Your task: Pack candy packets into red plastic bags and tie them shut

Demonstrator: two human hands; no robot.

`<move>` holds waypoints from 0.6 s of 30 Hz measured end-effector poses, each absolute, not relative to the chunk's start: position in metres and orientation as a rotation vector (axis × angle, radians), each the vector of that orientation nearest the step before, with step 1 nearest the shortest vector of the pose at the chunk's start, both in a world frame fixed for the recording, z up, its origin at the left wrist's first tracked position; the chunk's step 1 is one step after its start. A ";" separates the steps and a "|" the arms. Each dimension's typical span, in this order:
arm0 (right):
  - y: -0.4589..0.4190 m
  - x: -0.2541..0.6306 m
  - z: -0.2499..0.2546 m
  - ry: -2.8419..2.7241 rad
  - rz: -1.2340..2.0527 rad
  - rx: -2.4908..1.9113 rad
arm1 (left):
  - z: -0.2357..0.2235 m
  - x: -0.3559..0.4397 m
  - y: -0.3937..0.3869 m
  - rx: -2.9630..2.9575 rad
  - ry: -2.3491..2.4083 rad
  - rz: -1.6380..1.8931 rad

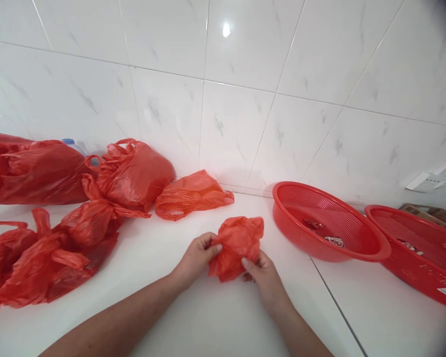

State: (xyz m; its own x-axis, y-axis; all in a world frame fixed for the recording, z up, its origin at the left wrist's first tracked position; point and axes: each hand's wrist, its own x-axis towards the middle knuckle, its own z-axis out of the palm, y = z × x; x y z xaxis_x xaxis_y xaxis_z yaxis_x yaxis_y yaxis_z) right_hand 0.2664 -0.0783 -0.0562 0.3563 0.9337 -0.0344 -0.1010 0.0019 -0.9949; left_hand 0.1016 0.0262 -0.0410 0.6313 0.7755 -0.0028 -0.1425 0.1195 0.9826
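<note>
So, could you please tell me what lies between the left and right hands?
A crumpled red plastic bag, held by the left hand and the right hand, shows there in the head view.

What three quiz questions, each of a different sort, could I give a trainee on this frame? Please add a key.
1. Multiple choice: What do the left hand and the right hand both hold?
A) a wooden spoon
B) a crumpled piece of thin red plastic
C) a blue cup

2. True or false: A red basket stands to the right of the hands.

3. Fill in the gap: The wall behind the white tabletop is covered in pale, grey-flecked ____.

Key: 1: B; 2: true; 3: tiles.
</note>
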 end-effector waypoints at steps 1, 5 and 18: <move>-0.078 0.272 -0.058 -0.769 0.975 -1.273 | -0.040 0.100 0.031 1.248 0.642 0.792; -0.078 0.294 -0.063 -0.547 0.968 -1.195 | -0.041 0.093 0.044 1.145 0.699 0.877; -0.092 0.254 -0.045 -1.057 0.183 -1.755 | -0.039 0.099 0.033 1.084 0.460 0.781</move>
